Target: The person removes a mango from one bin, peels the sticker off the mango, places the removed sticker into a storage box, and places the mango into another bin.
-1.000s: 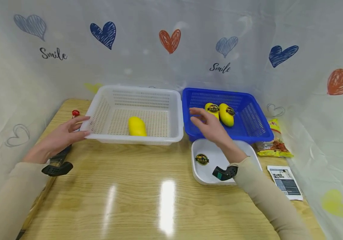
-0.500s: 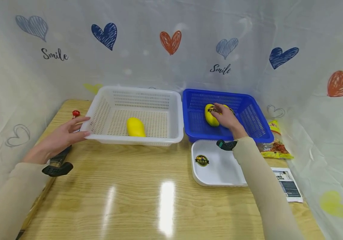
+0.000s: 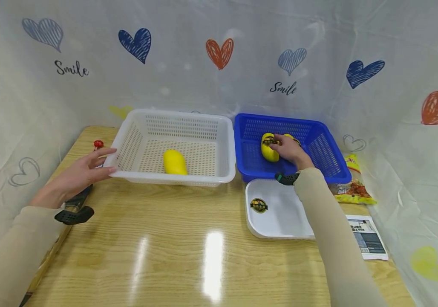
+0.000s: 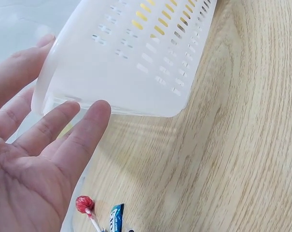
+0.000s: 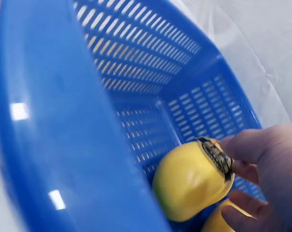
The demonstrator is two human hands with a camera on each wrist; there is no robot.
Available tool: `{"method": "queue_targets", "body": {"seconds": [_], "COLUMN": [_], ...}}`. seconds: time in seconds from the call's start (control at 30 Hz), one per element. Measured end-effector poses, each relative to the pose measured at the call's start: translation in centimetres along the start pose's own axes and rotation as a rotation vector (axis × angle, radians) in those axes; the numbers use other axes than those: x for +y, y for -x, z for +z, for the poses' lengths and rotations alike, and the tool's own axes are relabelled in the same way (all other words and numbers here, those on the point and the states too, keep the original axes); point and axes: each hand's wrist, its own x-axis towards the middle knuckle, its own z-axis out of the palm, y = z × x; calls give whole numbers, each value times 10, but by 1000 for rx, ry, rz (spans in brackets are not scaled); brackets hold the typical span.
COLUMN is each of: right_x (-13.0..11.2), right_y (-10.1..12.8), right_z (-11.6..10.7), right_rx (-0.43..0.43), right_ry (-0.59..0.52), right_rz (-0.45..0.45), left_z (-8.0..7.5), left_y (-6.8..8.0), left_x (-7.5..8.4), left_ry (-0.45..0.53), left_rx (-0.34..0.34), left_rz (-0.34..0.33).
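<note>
Right hand (image 3: 289, 150) grips a stickered mango (image 3: 269, 147) in the blue basket (image 3: 332, 168); one peeled mango (image 3: 174, 162) already lies in the white basket (image 3: 173, 179), steadied by the flat left hand (image 3: 79, 175).

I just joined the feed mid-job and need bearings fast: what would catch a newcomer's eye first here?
The right hand grips a yellow mango with a dark round sticker inside the blue slotted plastic basket, at the table's far right. Left of it, a white slotted plastic basket holds one plain yellow mango, with the left hand resting open against its near left corner.
</note>
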Motion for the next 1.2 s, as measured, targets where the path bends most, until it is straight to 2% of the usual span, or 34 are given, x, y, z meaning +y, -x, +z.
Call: {"method": "queue_targets", "body": {"seconds": [0.13, 0.27, 0.37, 0.57, 0.83, 1.03, 1.2], "right_x": [1, 3, 4, -1, -1, 1, 0], "right_y": [-5, -10, -13, -14, -17, -19, -18], "right_z": [2, 5, 6, 7, 4, 3, 2], "right_rx": [8, 36, 16, -99, -166, -209, -133], "right_ry": [31, 117, 132, -46, -335, -396, -332], "right_rz": [-32, -69, -49, 64, 149, 159, 143], "left_z": [-2, -3, -4, -4, 1, 2, 2], "left_y": [1, 2, 2, 4, 2, 1, 2], "left_x": [-1, -4, -5, -5, -1, 0, 0], "left_ry": [-10, -10, 2, -15, -12, -14, -12], "left_rx": [-5, -5, -3, -12, -2, 7, 7], "left_rz": [12, 13, 8, 29, 21, 15, 15]}}
